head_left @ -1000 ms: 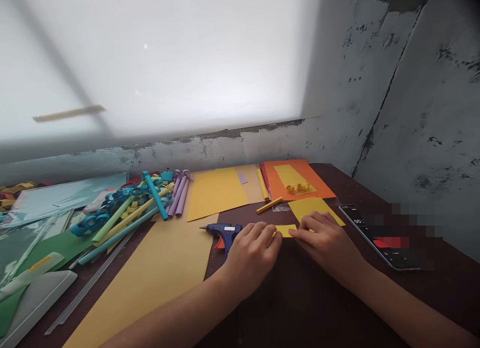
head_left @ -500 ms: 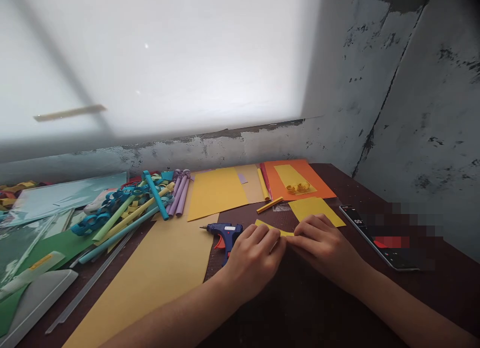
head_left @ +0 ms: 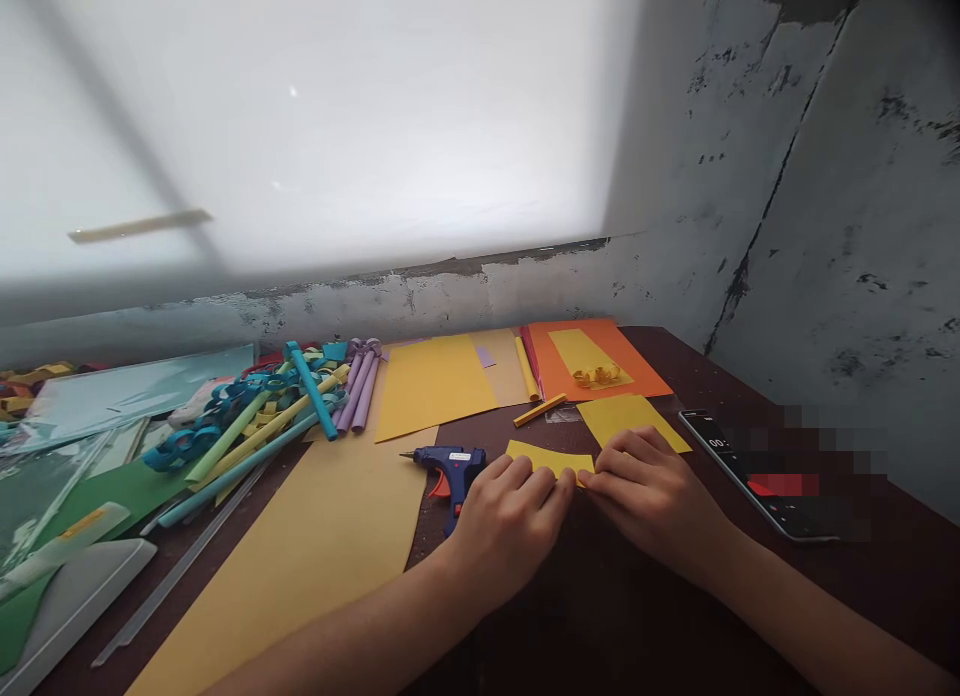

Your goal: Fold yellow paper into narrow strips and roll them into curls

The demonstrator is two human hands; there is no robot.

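Note:
A small yellow paper piece (head_left: 551,458) is pinched along its near edge between both hands. My left hand (head_left: 517,511) has its fingers curled on the left part of that edge. My right hand (head_left: 649,486) grips the right end, its fingertips close to the left ones. The fingers hide the near edge. Just left of my left hand lies a blue glue gun (head_left: 454,463) with an orange trigger. A yellow square sheet (head_left: 626,419) lies behind my right hand, and a thin folded yellow strip (head_left: 540,410) rests beyond the held paper.
Tan paper (head_left: 300,556) covers the left front. Rolled paper tubes and blue curls (head_left: 187,446) are piled at the left. Yellow (head_left: 435,381) and orange (head_left: 645,366) sheets lie at the back. A phone (head_left: 739,471) lies at the right, clear glue sticks (head_left: 180,571) at the left.
More of the yellow paper now shows beyond my fingers, standing up farther from the pinched edge. Both hands stay close together in nearly the same place.

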